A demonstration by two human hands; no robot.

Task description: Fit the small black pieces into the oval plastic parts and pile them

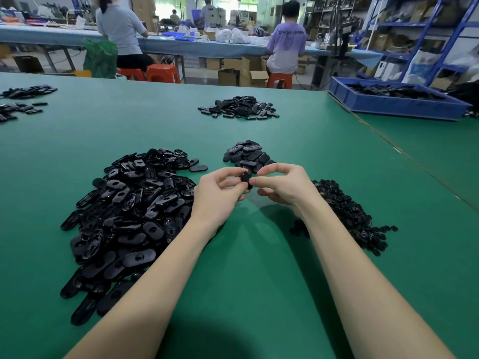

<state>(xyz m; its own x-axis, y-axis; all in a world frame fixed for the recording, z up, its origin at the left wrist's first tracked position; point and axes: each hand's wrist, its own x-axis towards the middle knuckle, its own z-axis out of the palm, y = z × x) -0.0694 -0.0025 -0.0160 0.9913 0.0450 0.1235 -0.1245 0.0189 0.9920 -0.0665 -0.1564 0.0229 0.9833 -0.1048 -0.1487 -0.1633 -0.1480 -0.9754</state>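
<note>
I am seated in a factory assembly hall. My green work table [259, 294] carries heaps of black plastic parts [129, 211]; a blue crate [394, 103] holds more. Ahead, workers on orange stools [162, 73] sit at a long blue bench [181, 46], cardboard boxes [242, 72] stacked beneath. Blue steel shelving [420, 35] lines the right wall, apparently holding stock, though blurred.

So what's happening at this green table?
A person is assembling small black plastic parts. Both hands, left and right, pinch one oval part between them above the table. A big heap of oval parts lies to the left, a heap of small pieces to the right, and a smaller pile just beyond the hands.
</note>
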